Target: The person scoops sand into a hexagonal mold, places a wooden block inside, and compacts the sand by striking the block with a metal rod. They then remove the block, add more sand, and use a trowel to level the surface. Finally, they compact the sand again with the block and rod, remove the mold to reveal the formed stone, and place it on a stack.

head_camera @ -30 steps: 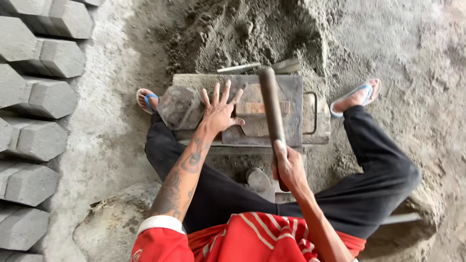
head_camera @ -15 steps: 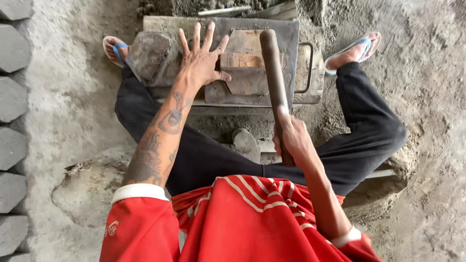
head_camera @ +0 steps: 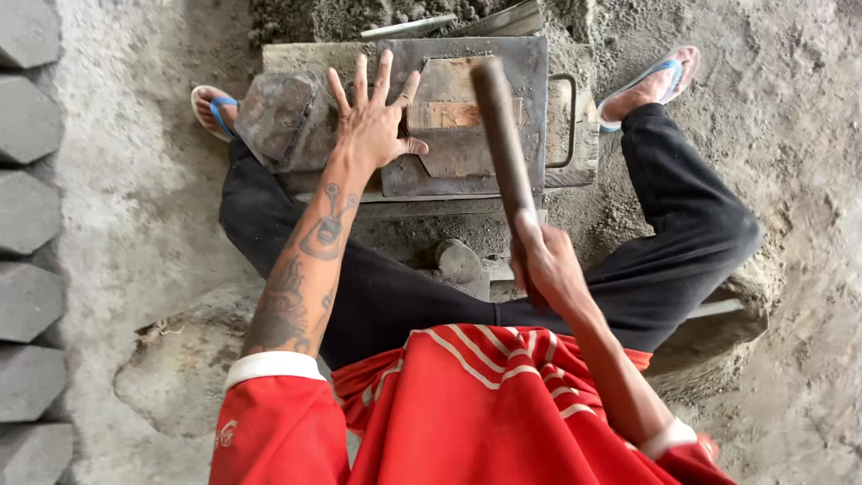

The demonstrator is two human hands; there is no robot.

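Left hand [head_camera: 375, 130] flat on metal mould [head_camera: 467, 117]; right hand [head_camera: 548, 265] grips rod [head_camera: 499, 135].

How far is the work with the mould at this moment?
Done: hexagonal blocks lie in a row beside the person. In hand: left hand presses flat on the metal mould; right hand grips a dark rod above it. Left: nothing lifted out yet.

Single head-worn view, straight down, close over lap and metal mould [head_camera: 476, 117].

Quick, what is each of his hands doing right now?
Left hand: open, fingers spread, pressing flat on the metal mould.
Right hand: closed around the dark rod.
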